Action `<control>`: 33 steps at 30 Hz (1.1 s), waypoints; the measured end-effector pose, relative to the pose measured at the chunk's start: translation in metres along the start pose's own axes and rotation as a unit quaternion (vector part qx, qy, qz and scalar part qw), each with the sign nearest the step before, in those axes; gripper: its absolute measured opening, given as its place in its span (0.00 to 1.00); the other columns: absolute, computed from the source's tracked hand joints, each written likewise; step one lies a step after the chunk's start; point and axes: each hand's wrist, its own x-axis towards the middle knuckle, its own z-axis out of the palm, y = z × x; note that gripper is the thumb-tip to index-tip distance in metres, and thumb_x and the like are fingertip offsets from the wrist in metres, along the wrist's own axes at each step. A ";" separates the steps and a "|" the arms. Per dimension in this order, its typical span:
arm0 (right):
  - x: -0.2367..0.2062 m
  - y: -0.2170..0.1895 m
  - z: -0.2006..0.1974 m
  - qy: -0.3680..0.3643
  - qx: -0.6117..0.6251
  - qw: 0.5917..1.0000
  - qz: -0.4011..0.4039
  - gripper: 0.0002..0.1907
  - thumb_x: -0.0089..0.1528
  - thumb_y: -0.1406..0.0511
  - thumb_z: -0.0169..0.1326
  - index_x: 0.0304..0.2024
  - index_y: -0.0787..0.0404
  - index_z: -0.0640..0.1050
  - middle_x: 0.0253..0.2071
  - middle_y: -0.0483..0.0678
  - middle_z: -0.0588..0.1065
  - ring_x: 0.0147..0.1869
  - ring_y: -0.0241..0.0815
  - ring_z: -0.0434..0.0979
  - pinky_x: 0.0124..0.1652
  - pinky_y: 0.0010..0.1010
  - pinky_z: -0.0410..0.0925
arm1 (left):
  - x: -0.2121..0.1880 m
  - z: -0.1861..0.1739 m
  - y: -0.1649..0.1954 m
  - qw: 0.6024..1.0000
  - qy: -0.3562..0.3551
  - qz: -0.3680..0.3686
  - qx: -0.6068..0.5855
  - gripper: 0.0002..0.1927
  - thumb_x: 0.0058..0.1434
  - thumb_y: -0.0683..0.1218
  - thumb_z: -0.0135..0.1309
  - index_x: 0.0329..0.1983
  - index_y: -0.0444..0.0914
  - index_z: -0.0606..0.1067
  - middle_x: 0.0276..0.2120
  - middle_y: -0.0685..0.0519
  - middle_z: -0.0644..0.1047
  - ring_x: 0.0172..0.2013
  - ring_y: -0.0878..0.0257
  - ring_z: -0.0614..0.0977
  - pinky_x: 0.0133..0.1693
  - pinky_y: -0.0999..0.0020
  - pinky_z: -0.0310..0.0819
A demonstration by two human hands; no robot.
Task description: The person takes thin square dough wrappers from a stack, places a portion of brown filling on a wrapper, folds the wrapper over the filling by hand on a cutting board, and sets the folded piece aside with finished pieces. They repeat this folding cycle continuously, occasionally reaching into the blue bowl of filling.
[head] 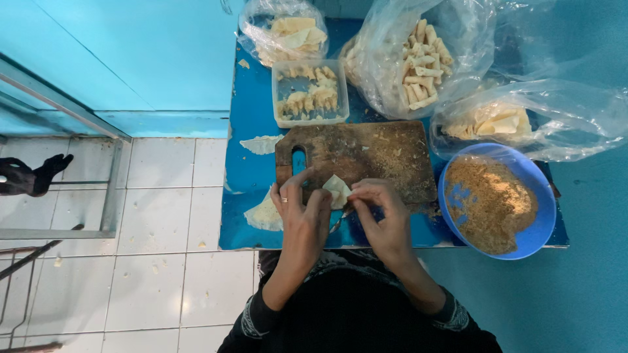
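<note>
Watching the head cam feed here. Both hands are on a small pale dough wrapper (pixel 337 190), which sits at the near edge of the worn wooden cutting board (pixel 366 157). The left hand (pixel 302 212), ring on one finger, pinches the wrapper's left side with thumb and fingertips closed on it. The right hand (pixel 383 212) has its fingers curled in and pressed against the wrapper's right edge, so it's a narrow grip from both sides.

Just right of the board is a blue bowl (pixel 543 196) with brown crumbs in it. Behind the board there's a clear plastic tub (pixel 309 91) of finished rolls, and a clear bag (pixel 418 59) stuffed with more rolls beside it. Flat pale sheets (pixel 263 214) lie on the blue table (pixel 252 117) just left of the left hand, touching the board's corner as far as I can tell.
</note>
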 end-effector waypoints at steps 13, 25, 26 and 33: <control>0.000 0.020 0.014 0.024 -0.037 0.999 0.008 0.11 0.65 0.72 0.59 0.50 0.64 0.76 0.44 0.50 0.82 0.47 0.38 0.86 0.43 0.28 0.78 | -0.003 0.002 -0.001 1.000 -0.013 0.005 0.024 0.11 0.60 0.38 0.60 0.47 0.39 0.80 0.63 0.43 0.66 0.64 0.43 0.67 0.67 0.27 0.43; 0.007 0.008 0.008 0.004 -0.188 0.977 -0.104 0.09 0.61 0.70 0.64 0.43 0.60 0.81 0.42 0.49 0.80 0.45 0.46 0.82 0.41 0.36 0.74 | -0.003 0.004 -0.003 0.999 -0.008 0.001 0.035 0.05 0.61 0.39 0.60 0.40 0.38 0.78 0.65 0.44 0.65 0.65 0.43 0.66 0.67 0.24 0.42; 0.007 0.006 0.007 -0.002 -0.200 0.972 -0.119 0.09 0.61 0.70 0.64 0.44 0.60 0.81 0.42 0.48 0.80 0.45 0.47 0.81 0.42 0.38 0.73 | -0.003 0.004 -0.004 0.999 -0.006 0.000 0.035 0.05 0.62 0.40 0.60 0.41 0.38 0.77 0.65 0.42 0.65 0.65 0.43 0.66 0.66 0.23 0.41; 0.003 0.006 0.003 -0.031 -0.331 0.923 -0.196 0.09 0.62 0.66 0.62 0.46 0.56 0.83 0.43 0.43 0.77 0.49 0.45 0.76 0.49 0.43 0.64 | -0.004 0.004 -0.008 0.999 0.000 -0.010 0.045 0.05 0.62 0.43 0.62 0.37 0.39 0.77 0.66 0.44 0.65 0.65 0.42 0.65 0.64 0.24 0.42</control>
